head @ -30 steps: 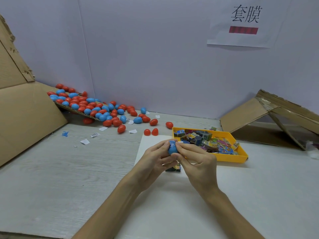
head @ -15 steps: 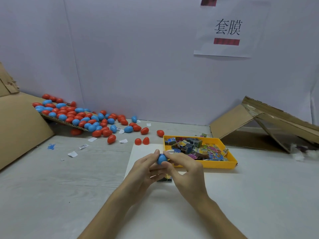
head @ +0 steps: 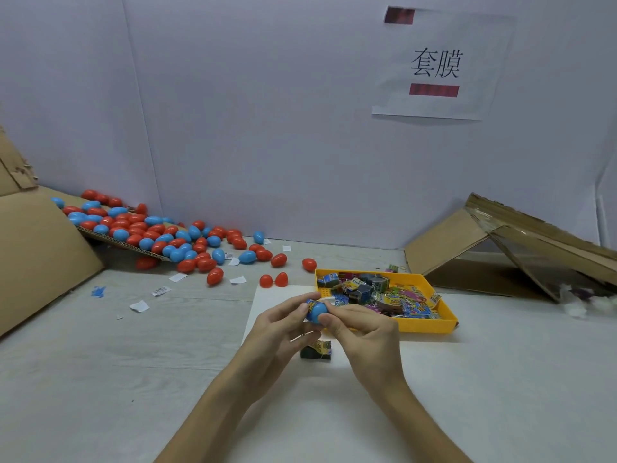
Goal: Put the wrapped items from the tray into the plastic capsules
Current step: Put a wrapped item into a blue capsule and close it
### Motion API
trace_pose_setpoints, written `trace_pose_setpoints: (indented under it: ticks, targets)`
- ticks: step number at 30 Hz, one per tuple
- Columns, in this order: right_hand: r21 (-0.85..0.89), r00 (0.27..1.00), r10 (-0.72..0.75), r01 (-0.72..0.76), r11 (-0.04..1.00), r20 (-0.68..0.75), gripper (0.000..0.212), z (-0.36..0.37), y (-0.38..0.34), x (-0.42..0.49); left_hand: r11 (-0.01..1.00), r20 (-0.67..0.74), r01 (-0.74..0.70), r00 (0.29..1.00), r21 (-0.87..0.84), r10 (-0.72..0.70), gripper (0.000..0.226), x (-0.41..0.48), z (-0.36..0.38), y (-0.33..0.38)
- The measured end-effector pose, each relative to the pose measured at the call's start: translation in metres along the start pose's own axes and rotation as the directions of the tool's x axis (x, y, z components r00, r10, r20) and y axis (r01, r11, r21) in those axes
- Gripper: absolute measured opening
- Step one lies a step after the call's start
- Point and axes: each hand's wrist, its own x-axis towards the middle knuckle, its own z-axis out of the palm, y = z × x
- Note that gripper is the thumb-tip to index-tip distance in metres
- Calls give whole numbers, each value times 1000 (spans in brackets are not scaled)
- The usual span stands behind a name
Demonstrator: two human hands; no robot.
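A blue plastic capsule (head: 316, 312) is held between both hands above a white sheet (head: 267, 297). My left hand (head: 278, 332) grips it from the left and my right hand (head: 362, 332) pinches it from the right; a bit of printed wrapper shows at its top. A dark wrapped item (head: 316, 351) lies on the sheet under my hands. The yellow tray (head: 430, 324) with several colourful wrapped items (head: 384, 295) sits just right of my hands. A pile of red and blue capsules (head: 160, 233) lies at the back left.
An open red capsule (head: 273, 280) lies behind the white sheet. Cardboard flaps stand at the left (head: 36, 259) and back right (head: 514, 248). Paper scraps (head: 139, 306) dot the grey table. A printed sign (head: 437, 65) hangs on the wall.
The view has tilted upward, so hands and tray sit lower in frame. My fingers have shifted slightly on the blue capsule, which stays held between both hands.
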Motion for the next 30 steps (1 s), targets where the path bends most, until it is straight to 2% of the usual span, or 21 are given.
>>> trace_pose_setpoints:
  ticks: [6, 10, 15, 19, 26, 30]
  targets:
    - [77, 996, 87, -87, 993, 2, 31, -1, 2, 1, 1000, 3, -24, 1000, -10, 24, 31, -1, 0, 0]
    - [171, 984, 175, -177, 969, 26, 26, 1, -1, 1, 999, -20, -47, 999, -2, 47, 25, -1, 1, 0]
    - [227, 946, 295, -319, 920, 137, 25, 1, -2, 5, 999, -27, -44, 999, -27, 44, 22, 0, -1, 0]
    - [264, 918, 365, -395, 880, 157, 25, -2, -1, 7, 997, -4, -33, 999, -68, 33, 25, -1, -1, 1]
    - [315, 896, 400, -443, 839, 194, 37, -9, 1, 9, 998, 20, -51, 999, 31, 50, 31, -3, 2, 1]
    - [306, 897, 397, -440, 844, 196, 40, -10, -1, 8, 999, 19, -44, 999, 26, 44, 30, -3, 2, 1]
